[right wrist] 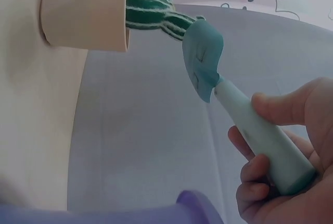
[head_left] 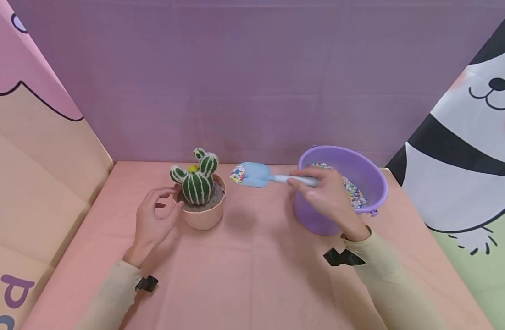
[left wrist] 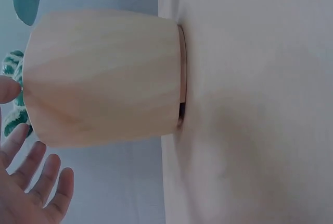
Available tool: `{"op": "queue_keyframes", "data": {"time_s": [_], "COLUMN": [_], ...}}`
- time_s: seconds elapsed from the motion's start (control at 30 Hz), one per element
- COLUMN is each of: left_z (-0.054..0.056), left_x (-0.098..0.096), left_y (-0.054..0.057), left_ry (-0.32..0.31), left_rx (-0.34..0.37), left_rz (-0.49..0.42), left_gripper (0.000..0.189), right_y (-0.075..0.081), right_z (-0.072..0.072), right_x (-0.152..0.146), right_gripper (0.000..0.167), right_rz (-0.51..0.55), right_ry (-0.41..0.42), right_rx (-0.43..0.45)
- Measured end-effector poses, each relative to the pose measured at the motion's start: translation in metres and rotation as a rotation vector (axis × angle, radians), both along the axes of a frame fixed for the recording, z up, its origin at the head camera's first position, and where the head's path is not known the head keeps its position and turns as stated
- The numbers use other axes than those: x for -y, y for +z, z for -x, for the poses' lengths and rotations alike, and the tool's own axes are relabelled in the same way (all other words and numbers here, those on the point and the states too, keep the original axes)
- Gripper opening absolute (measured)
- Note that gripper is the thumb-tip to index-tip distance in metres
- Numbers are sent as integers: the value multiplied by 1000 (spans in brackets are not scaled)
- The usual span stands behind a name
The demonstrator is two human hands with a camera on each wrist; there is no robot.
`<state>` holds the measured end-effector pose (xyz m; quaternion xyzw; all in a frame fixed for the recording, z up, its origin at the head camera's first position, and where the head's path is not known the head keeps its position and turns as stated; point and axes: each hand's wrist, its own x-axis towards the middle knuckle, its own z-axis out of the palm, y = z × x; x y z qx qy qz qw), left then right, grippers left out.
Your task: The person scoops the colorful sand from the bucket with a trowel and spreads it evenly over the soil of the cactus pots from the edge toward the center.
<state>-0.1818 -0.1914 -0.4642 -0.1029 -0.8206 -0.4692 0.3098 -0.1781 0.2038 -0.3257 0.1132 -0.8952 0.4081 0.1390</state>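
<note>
A light-blue toy trowel (head_left: 254, 174) with a pale handle is gripped by my right hand (head_left: 328, 195). Small colourful pebbles (head_left: 238, 174) lie at the tip of its blade, which is held in the air just right of the cactus. The green, white-striped cactus (head_left: 197, 188) with a yellow flower stands in a peach pot (head_left: 204, 217) with greyish soil. Beside the pot's left edge is my left hand (head_left: 153, 220), its fingers spread and loosely bent near the rim. The left wrist view shows those fingers (left wrist: 44, 174) apart; whether any touches the rim, I cannot tell.
A purple bucket (head_left: 372, 183) holding more colourful pebbles (head_left: 355, 195) stands at the right, below and behind my right hand. A peach cloth covers the table (head_left: 252, 275). Behind it rises a purple cloth wall (head_left: 252, 82), with printed panels on both sides.
</note>
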Motion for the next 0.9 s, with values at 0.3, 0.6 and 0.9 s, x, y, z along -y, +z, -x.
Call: {"op": "queue_keyframes", "data": {"time_s": [0.3,0.6,0.9], "left_z": [1,5,10], "left_x": [6,11,17], "left_y": [-3,-2,-3], "left_ry": [-45,-115,-226], "left_rx": [50,81,181], "left_rz": [6,75,138], "left_gripper": [41,59,81], "right_y": [-12,-26,-32], "right_z": [4,14,20], "right_x": [19,30,38], "right_gripper": [17,18,20], "right_rz": [26,0,-62], "right_ry": [44,77,85], "right_rx": [-6,-27,-52]}}
